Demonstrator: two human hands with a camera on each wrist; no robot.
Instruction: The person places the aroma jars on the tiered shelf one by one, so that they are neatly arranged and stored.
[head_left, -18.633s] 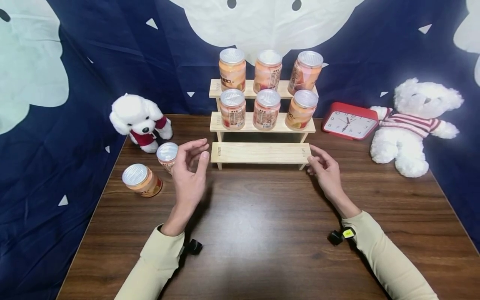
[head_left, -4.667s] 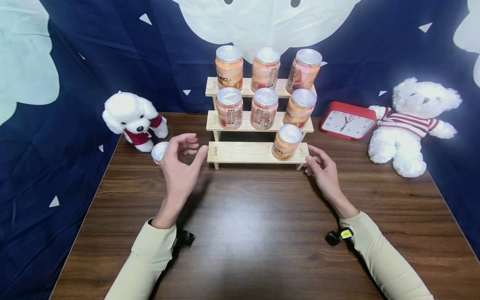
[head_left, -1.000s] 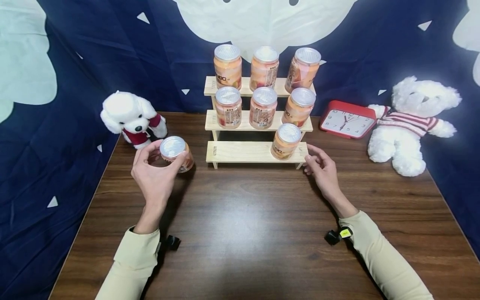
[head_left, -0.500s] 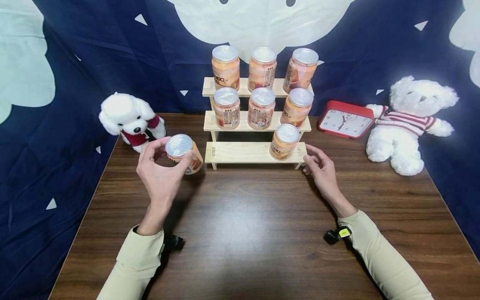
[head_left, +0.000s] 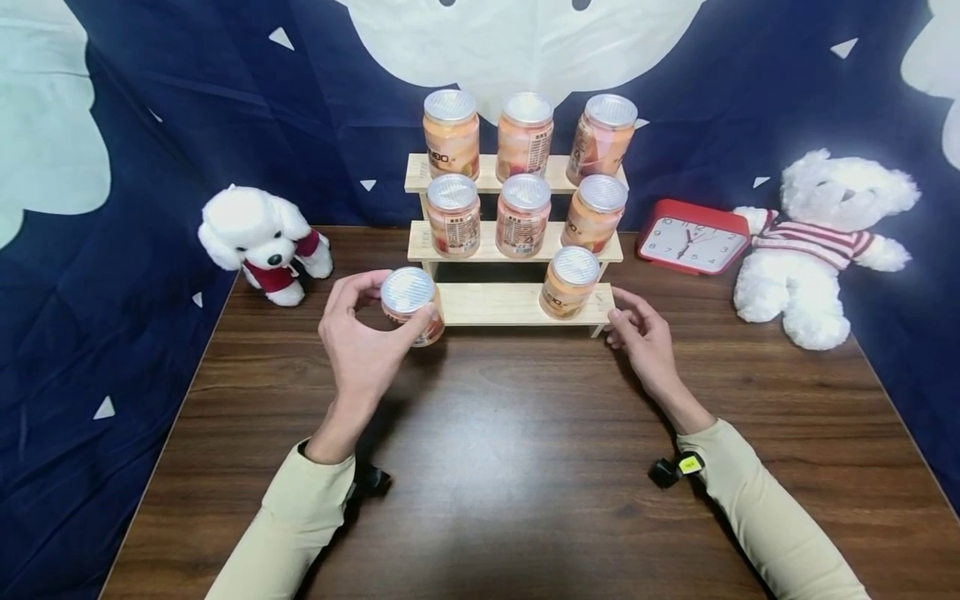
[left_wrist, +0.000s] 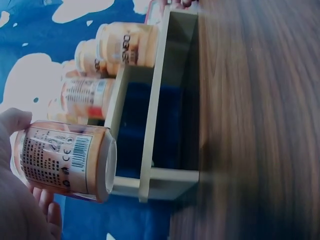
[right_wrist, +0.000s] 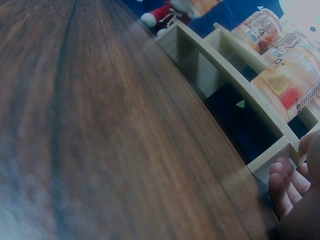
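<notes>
My left hand (head_left: pixel 367 342) holds a peach-coloured can (head_left: pixel 414 307) with a silver lid, thumb in front and fingers behind. The can is upright at the left end of the lowest step of a three-step wooden rack (head_left: pixel 491 304), covering that end in the head view. In the left wrist view, the can's base (left_wrist: pixel 111 167) is beside the step's edge. My right hand (head_left: pixel 648 342) holds the right end of the lowest step, thumb at its corner and fingers along the side. Another can (head_left: pixel 570 287) stands on this step near the right hand.
Three cans (head_left: pixel 522 218) stand on the middle step and three more (head_left: pixel 525 140) on the top one. A white toy dog (head_left: pixel 258 233) sits at the left. A red clock (head_left: pixel 693 237) and a white teddy bear (head_left: pixel 817 250) are at the right on the wooden table (head_left: pixel 480 467).
One can went onto the right of the lowest step earlier. My left hand has since picked up the last can by the toy dog and carried it right to the rack. My right hand stays put.
</notes>
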